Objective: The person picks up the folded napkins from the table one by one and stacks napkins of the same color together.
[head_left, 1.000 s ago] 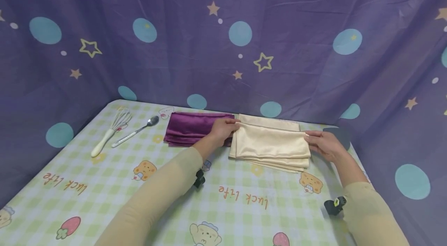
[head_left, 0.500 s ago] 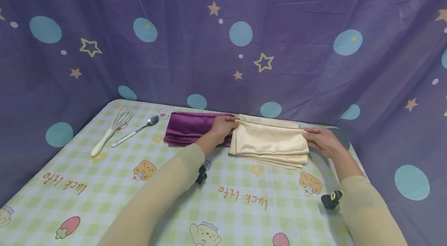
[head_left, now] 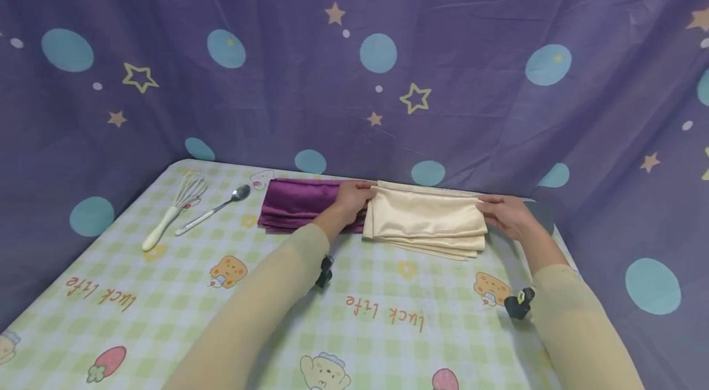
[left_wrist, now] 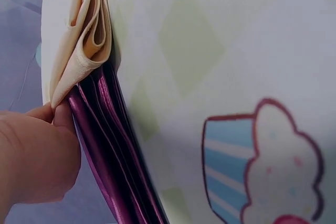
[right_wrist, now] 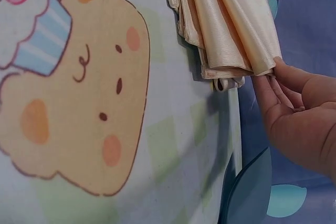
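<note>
Left hand (head_left: 350, 198) pinched left end of folded cream satin cloth (head_left: 424, 219); right hand (head_left: 505, 214) pinched right end. Cloth lay far on checked tabletop (head_left: 388, 322), touching folded purple satin cloth (head_left: 296, 208) at left. Whisk (head_left: 176, 205), spoon (head_left: 213, 209) far left.

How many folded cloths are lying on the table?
2. The cream cloth lies at the table's far edge, with the left hand and right hand at its ends. The purple cloth lies beside it, toward the whisk and spoon.
</note>
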A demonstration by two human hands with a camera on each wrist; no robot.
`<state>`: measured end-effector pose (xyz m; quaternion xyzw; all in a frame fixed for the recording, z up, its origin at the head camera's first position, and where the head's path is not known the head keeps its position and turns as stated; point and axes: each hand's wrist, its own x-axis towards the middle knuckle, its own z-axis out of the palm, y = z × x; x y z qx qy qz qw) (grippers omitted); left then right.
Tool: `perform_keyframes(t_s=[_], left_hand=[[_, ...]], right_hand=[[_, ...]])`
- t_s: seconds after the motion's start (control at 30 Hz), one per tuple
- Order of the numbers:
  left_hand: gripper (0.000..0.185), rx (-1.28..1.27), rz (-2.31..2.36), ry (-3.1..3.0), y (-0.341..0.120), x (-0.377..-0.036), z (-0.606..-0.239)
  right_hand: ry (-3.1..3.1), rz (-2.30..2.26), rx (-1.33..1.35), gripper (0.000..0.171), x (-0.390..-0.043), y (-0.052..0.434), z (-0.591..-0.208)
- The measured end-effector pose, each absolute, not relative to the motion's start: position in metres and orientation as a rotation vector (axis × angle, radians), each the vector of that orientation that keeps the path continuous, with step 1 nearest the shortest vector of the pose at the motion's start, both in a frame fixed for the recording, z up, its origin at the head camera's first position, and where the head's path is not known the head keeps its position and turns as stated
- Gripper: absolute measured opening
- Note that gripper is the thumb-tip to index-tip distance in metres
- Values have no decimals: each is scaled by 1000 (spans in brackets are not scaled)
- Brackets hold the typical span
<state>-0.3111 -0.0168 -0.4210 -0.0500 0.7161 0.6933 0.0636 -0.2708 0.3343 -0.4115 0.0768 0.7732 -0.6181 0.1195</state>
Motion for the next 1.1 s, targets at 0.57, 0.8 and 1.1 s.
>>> perform_keyframes(t_s=[0.57,0.8,1.1], left_hand=[[27,-182,2077,2191,-10,-317,-422],[25,-188,2050,2228,-9,-322,-423],[23,-212,2064,2232,-4,-327,-423]], right_hand=[[2220,-1906,275,57,-278,337,-411],[2224,-1926,298,56,-284,336,-411],[2303,-1861,387,54,-291,336,-415]])
